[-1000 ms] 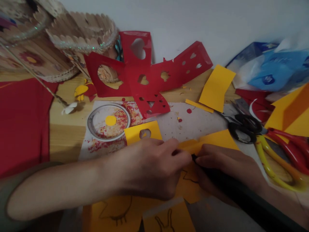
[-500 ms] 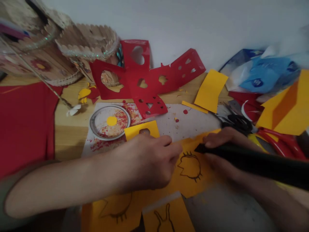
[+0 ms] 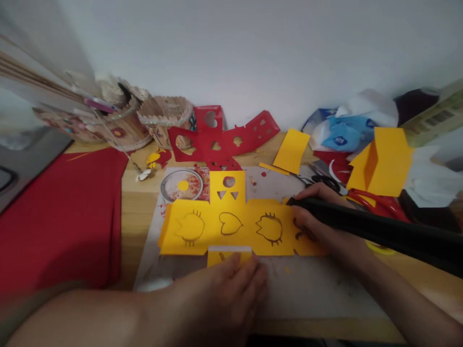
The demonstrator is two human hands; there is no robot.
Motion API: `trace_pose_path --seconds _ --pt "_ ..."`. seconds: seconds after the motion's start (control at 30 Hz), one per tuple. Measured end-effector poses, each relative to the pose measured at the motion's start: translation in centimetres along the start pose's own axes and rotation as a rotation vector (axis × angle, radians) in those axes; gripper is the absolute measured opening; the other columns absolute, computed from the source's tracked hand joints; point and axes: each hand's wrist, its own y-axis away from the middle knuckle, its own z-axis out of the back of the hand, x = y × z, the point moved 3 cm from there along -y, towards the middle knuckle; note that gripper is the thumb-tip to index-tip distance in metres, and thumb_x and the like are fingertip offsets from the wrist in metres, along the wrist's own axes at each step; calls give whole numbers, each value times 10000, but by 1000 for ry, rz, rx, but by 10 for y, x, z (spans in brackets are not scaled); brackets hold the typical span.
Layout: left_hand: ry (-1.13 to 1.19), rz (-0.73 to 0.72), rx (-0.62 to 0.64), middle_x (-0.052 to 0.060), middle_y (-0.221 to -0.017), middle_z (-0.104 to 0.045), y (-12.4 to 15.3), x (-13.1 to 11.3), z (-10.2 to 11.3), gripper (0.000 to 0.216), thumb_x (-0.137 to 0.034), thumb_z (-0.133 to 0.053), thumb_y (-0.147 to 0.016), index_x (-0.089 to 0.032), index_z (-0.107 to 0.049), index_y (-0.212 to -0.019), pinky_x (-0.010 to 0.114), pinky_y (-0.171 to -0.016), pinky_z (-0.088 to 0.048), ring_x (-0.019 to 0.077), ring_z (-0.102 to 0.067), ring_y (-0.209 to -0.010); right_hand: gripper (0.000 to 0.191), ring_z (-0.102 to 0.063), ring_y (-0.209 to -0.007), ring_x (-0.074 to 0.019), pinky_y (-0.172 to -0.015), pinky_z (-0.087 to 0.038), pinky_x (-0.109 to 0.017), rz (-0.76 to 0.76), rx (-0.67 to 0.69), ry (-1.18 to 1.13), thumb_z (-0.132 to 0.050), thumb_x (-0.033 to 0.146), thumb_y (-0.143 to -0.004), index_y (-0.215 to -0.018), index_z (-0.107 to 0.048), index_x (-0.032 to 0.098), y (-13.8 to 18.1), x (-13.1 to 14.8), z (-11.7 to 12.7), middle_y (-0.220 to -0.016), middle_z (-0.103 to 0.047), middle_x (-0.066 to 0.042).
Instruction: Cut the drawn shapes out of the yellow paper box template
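A flat yellow paper box cutout (image 3: 208,208) lies before me, with a heart and spiky round shapes drawn on its panels. Its upper flap has a round hole and two triangular holes. My left hand (image 3: 235,284) rests on the lower flap, fingers stretched out and covering most of its drawing. Over the right-hand panel is my right hand (image 3: 314,212), its fingers closed round a long black pen-like tool (image 3: 347,217). That tool reaches to the right edge of view; its exact kind is unclear. The right hand hides part of the drawing underneath.
Behind are a red cut-out paper box (image 3: 224,140), a round metal ring (image 3: 162,185), wooden-stick baskets (image 3: 168,108), a yellow strip (image 3: 292,149), red-handled scissors (image 3: 379,201) and a blue tissue pack (image 3: 342,132). Red sheets (image 3: 58,212) lie left; a grey mat (image 3: 307,289) lies underneath.
My left hand has moved down from the middle of the yellow cutout to its lower flap, opening its fingers. The cutout now lies fully in view. My view has tilted up and widened.
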Motion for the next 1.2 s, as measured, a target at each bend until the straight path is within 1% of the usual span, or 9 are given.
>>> trace_pose_path --seconds 0.13,0.23,0.33,0.4,0.53,0.63,0.73,0.87,1.2 --pt "25 -61 31 66 -1182 -664 18 31 2 280 -184 -469 -910 -123 -683 -1079 288 -941 -455 177 -609 -1074 132 -591 -615 -167 -503 -453 -274 97 -100 139 -618 359 -797 -822 -563 242 10 0 14 -741 -622 3" --pt "17 -132 -75 85 -1135 -682 30 65 6 261 -116 -450 -932 -78 -669 -1069 364 -1014 -410 222 -564 -1167 162 -610 -716 -200 -600 -492 -315 155 -105 187 -631 394 -789 -835 -578 248 16 -2 23 -808 -630 -9" --pt "166 -37 -40 24 -1053 -712 34 98 10 241 -77 -467 -917 -156 -695 -912 485 -1147 -209 224 -451 -1298 142 -600 -679 -174 -584 -488 -284 180 -36 179 -642 379 -798 -845 -581 260 16 -2 25 -784 -619 8" --pt "289 64 -25 -3 -996 -724 33 108 13 245 -73 -487 -878 -188 -690 -803 494 -1159 -172 211 -445 -1306 123 -604 -679 -158 -574 -487 -254 203 13 155 -649 357 -803 -854 -578 269 13 1 22 -790 -633 20" --pt "299 154 -208 28 -998 -725 20 98 12 248 -127 -436 -912 -136 -684 -914 402 -1060 -393 196 -605 -1126 138 -615 -678 -147 -558 -494 -233 206 72 104 -663 339 -797 -874 -572 270 2 14 8 -803 -649 27" --pt "126 104 -186 82 -1165 -670 7 80 -3 253 -184 -448 -956 -106 -636 -1106 346 -892 -524 208 -631 -1079 104 -627 -669 -150 -560 -509 -241 276 112 67 -630 291 -788 -872 -578 260 -7 31 -6 -783 -644 21" --pt "75 107 -138 102 -1166 -666 1 72 -16 242 -162 -446 -948 -103 -651 -1064 322 -802 -562 211 -653 -1032 51 -595 -531 -130 -469 -479 -225 320 101 71 -593 216 -747 -766 -564 253 -14 41 -20 -650 -625 40" --pt "70 130 -193 100 -1110 -689 1 72 -22 250 -148 -439 -936 -105 -672 -1018 317 -744 -578 218 -671 -977 58 -562 -434 -135 -401 -452 -231 321 96 112 -569 211 -737 -725 -533 256 -18 35 -35 -541 -606 51" --pt "-3 84 -150 123 -1207 -644 1 68 -26 361 -156 -375 -947 -70 -620 -1199 337 -796 -560 249 -640 -1040 86 -636 -490 -129 -477 -499 -215 336 148 295 -540 178 -773 -783 -528 263 -15 20 -41 -601 -659 48"
